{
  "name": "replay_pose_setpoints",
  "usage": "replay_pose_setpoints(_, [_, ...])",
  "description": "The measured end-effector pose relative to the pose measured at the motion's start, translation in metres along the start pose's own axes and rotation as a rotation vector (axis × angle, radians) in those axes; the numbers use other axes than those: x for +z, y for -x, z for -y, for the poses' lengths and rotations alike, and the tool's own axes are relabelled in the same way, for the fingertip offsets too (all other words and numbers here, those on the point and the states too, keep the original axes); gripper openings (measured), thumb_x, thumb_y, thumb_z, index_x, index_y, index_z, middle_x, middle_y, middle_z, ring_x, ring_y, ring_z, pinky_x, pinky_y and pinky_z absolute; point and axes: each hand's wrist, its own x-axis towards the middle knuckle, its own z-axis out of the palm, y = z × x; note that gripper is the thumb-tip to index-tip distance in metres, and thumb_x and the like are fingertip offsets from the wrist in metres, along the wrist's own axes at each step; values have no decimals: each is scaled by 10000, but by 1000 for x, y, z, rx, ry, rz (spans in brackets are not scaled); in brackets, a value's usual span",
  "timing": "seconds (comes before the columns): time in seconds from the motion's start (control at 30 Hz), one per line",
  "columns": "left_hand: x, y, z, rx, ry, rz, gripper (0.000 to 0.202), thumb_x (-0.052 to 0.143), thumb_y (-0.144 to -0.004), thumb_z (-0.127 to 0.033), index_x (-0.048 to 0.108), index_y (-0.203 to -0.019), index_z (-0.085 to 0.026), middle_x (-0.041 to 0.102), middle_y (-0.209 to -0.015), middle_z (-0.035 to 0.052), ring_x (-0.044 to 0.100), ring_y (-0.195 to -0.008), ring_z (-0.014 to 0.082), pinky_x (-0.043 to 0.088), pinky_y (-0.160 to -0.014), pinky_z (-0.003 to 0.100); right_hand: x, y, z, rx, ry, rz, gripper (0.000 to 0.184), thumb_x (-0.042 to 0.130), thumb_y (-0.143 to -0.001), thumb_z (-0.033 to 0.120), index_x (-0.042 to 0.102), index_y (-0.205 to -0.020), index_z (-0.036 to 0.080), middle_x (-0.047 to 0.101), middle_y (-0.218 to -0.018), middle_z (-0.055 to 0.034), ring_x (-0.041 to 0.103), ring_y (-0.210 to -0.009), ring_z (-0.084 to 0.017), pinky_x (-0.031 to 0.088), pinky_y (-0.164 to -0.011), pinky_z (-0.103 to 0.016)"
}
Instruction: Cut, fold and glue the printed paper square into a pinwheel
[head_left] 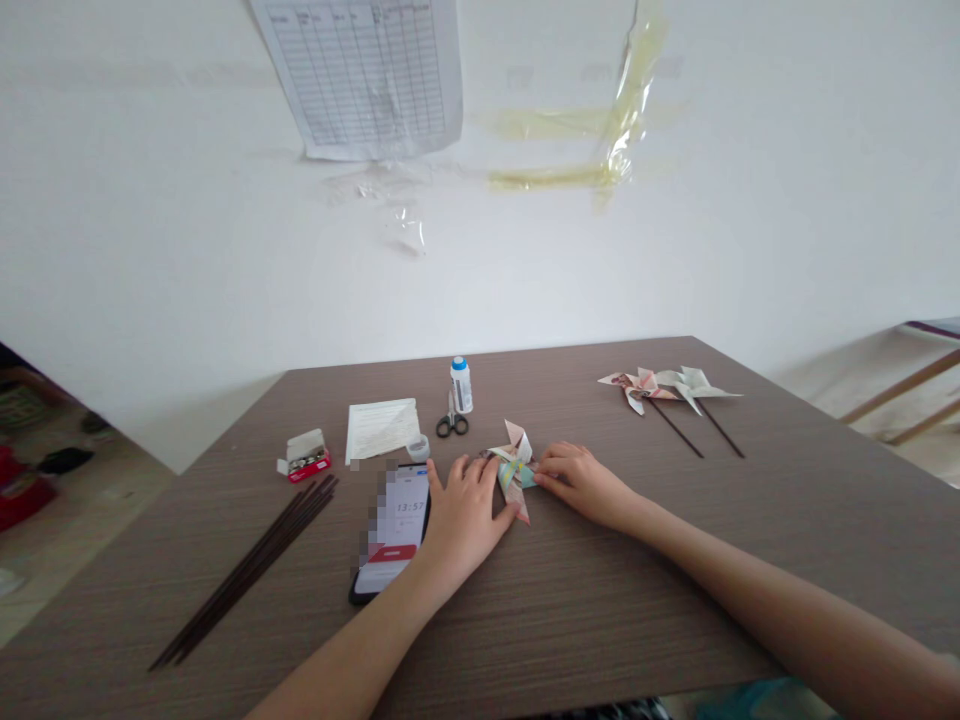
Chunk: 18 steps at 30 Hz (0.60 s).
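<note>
A small folded paper pinwheel (515,463) lies on the brown table (570,600) between my hands. My left hand (463,513) rests flat on the table, its fingers spread, with fingertips touching the pinwheel's left side. My right hand (581,482) has its fingers curled together and pinches the pinwheel's right edge. A phone (391,540) with a lit screen lies just left of my left hand.
A bundle of dark thin sticks (251,567) lies at the left. A red pin box (305,458), a sheet stack (380,429), scissors (452,424) and a glue bottle (460,385) sit behind. Two finished pinwheels on sticks (671,390) lie at the right.
</note>
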Motion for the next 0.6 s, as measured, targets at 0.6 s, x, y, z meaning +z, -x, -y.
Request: replay_pose_setpoints(0.6, [-5,1,-3,34,37,-1,541,808,-1111,-417,735,-1628,-277,787,-1635,159,648,-1610,447,297,-1426,893,21,3,-6,37,-31,-180,235,677,-1147,205,835,-1310,265,934,-1149,-74,874,-988,-264,520,-1300,-583])
